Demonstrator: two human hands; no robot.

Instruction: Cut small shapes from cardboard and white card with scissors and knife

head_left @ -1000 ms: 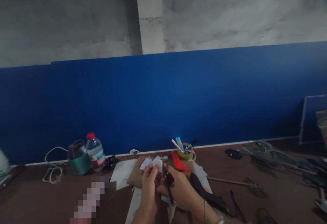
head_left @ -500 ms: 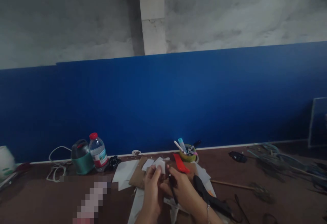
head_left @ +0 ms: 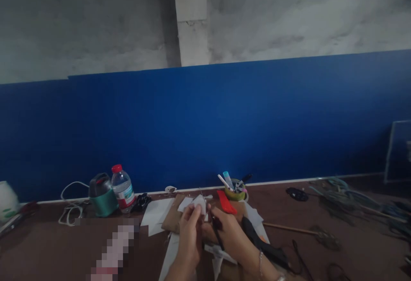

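Observation:
My left hand (head_left: 189,232) pinches a small white piece of paper (head_left: 199,203) and holds it up above the brown table (head_left: 51,246). My right hand (head_left: 226,232) is closed on black-handled scissors (head_left: 215,229), with the blades at the paper's right edge. Both hands sit low in the middle of the view, over a brown cardboard sheet (head_left: 169,222) and white paper sheets (head_left: 156,214). A black glue gun (head_left: 261,244) lies just right of my right wrist.
A red-capped water bottle (head_left: 122,187) and a green-and-grey jug (head_left: 101,195) stand at the back left beside a white cable (head_left: 69,212). A yellow-green cup of pens (head_left: 234,189) and a red tool (head_left: 225,203) lie behind my hands. Wire frames (head_left: 346,199) clutter the right. A blue wall panel (head_left: 205,122) backs the table.
The view shifted slightly. My hands stayed together on the paper and scissors, with the paper turned a little between my left fingers.

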